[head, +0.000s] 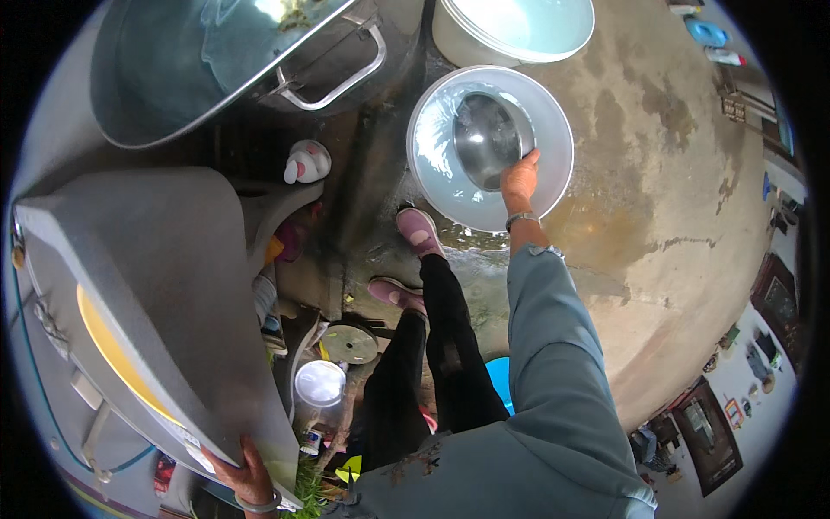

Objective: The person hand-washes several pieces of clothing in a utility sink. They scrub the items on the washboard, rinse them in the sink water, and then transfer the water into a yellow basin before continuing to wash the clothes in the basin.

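Note:
My right hand [520,180] grips the rim of a shiny metal bowl [483,139]. The bowl is tilted inside a round white tub [559,172], whose water ripples and shines around it. At the lower left, my left hand [243,477] clasps the edge of a grey sink [188,292], thumb on the outer face and fingers over the rim. Inside that sink shows part of a yellow basin [107,344].
A large metal vessel [240,107] with a side handle [337,84] holds water. Beyond the tub stands a white bucket [467,32]. A white bottle [310,161] sits near the sink. The concrete floor [648,214] is wet in patches. A blue container [500,383] is beside my legs.

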Motion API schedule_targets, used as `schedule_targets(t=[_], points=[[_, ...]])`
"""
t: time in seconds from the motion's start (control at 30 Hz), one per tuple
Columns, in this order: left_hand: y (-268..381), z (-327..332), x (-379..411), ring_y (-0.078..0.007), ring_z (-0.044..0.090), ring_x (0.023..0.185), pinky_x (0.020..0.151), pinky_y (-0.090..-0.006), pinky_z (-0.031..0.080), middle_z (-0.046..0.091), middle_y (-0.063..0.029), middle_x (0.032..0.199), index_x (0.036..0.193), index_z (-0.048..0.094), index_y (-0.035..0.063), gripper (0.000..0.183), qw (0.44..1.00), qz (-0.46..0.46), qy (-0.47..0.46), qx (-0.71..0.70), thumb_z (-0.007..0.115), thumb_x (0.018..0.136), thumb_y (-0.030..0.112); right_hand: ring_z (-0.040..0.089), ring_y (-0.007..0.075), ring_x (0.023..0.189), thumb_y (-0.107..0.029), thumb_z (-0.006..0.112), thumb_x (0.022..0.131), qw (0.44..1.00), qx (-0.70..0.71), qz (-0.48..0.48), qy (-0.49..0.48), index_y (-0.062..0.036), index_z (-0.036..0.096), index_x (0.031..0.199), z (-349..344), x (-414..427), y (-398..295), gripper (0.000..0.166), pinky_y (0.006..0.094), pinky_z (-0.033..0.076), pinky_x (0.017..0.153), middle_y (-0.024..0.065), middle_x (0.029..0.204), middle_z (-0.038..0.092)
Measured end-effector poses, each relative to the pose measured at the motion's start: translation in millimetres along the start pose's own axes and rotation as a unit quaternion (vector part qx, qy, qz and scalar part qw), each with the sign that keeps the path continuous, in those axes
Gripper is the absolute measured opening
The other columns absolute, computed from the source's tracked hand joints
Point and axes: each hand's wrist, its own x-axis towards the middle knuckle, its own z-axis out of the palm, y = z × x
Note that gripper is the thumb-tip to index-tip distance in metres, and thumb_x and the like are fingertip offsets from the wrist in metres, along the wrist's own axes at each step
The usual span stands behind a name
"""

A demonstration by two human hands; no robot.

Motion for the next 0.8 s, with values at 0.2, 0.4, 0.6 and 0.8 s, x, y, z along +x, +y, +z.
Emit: schedule_targets(t=[0.2,0.4,0.6,0.8], points=[[-23.6,-5.2,-3.1,-0.0307,0.049,0.110,0.097,-0.0388,0.038,0.046,-0.0244,0.128,0.143,0.023,-0.0045,0.067,0.999,0.032,-0.002,0.038,0.061,0.088,0.006,0.064,0.0394,0.057,0.005,0.048,0.073,0.800,0.518,0.287,-0.097,0.0075,0.035,0.125,36.9,-14.5,8.6,0.053,0.0405,0.057,0.038,0.0262,0.095,0.057],[9.4,1.7,1.7,-0.0323,0.051,0.106,0.096,-0.0384,0.038,0.049,-0.0257,0.121,0.137,0.032,-0.0055,0.062,0.998,0.032,0.011,0.048,0.063,0.085,0.008,0.054,0.0281,0.047,0.001,0.053,0.075,0.710,0.605,0.329,-0.146,0.0090,0.048,0.089,30.1,-30.6,26.7,0.017,0.0390,0.057,0.042,0.0165,0.071,0.051],[13.4,3.6,18.4,-0.0398,0.054,0.110,0.096,-0.0413,0.040,0.052,-0.0267,0.121,0.135,0.035,-0.0038,0.063,0.997,0.072,-0.022,-0.013,0.061,0.079,0.000,0.052,0.0233,0.052,-0.001,0.055,0.076,0.688,0.640,0.304,-0.155,0.0053,0.046,0.090,-28.6,-74.9,30.2,0.018,0.0371,0.057,0.042,0.0119,0.074,0.049],[31.5,-1.4,22.6,-0.0424,0.050,0.117,0.100,-0.0428,0.039,0.051,-0.0260,0.127,0.132,0.040,-0.0027,0.067,0.995,0.097,-0.019,-0.029,0.058,0.068,-0.005,0.052,0.0225,0.041,0.000,0.054,0.076,0.719,0.633,0.244,-0.152,0.0029,0.051,0.078,-125.4,-110.3,26.6,0.005,0.0328,0.052,0.037,0.0099,0.064,0.052]])
